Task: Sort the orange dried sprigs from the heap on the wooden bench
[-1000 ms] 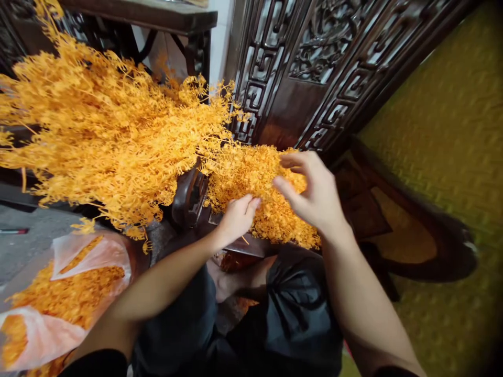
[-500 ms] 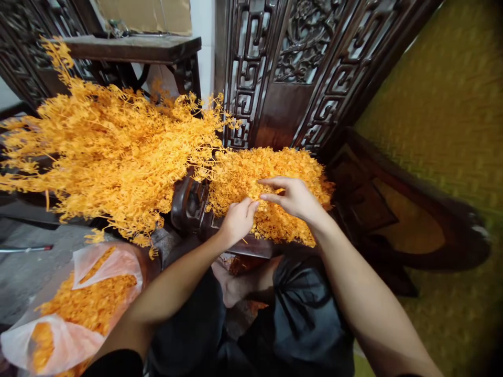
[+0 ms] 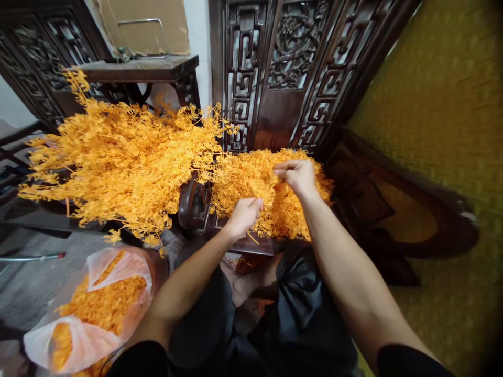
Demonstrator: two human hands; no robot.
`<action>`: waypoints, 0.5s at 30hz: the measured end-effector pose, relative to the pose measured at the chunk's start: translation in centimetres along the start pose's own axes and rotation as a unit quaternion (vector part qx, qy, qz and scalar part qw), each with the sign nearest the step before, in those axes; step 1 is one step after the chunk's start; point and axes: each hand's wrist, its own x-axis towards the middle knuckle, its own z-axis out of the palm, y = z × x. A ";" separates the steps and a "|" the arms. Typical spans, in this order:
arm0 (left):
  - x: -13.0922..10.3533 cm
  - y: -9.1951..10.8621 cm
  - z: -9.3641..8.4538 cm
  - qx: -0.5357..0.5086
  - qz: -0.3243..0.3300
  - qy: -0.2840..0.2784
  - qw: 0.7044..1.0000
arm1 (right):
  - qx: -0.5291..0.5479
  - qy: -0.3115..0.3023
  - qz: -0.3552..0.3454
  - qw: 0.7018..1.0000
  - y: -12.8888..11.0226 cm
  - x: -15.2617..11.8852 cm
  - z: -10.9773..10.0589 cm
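Observation:
My left hand [image 3: 244,215] is closed in a pinch at the front of a pile of orange dried-looking flower sprigs [image 3: 236,175]. A thin orange stem [image 3: 253,238] pokes out below it, and a sprig head [image 3: 264,189] spreads just above its fingertips. Higher and to the right, my right hand [image 3: 296,175] has its fingertips pressed together over the same pile. Whatever lies between those fingertips is too small to make out. The pile rests on a dark wooden seat [image 3: 261,246] in front of my knees.
To the left, a large bundle of orange sprigs [image 3: 129,157] spreads over dark furniture. A plastic bag [image 3: 135,262] of loose orange pieces stands at lower left. Carved wooden panels [image 3: 283,110] rise behind the seat, with a dark wooden armrest [image 3: 192,204] on its left.
My right hand has moved up and away from my left, its spread fingers closing into a pinch. The left hand stays low by the pile's front. The view has shifted slightly.

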 end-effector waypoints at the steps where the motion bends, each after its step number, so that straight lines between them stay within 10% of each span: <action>1: -0.2 -0.2 -0.4 -0.001 -0.003 -0.002 1.000 | 0.013 0.055 -0.008 0.998 0.3 0.6 -0.6; 3: -0.5 -0.6 -1.4 0.003 -0.004 -0.001 1.000 | 0.080 0.116 0.004 0.990 1.1 1.3 -1.9; 10: 0.7 -0.5 -2.9 0.038 0.020 0.004 0.999 | 0.206 -0.039 0.086 0.974 3.6 0.4 -2.7; 15: 1.2 -0.9 -3.2 0.123 0.067 0.001 0.990 | 0.096 -0.020 0.024 0.995 4.2 2.4 -1.2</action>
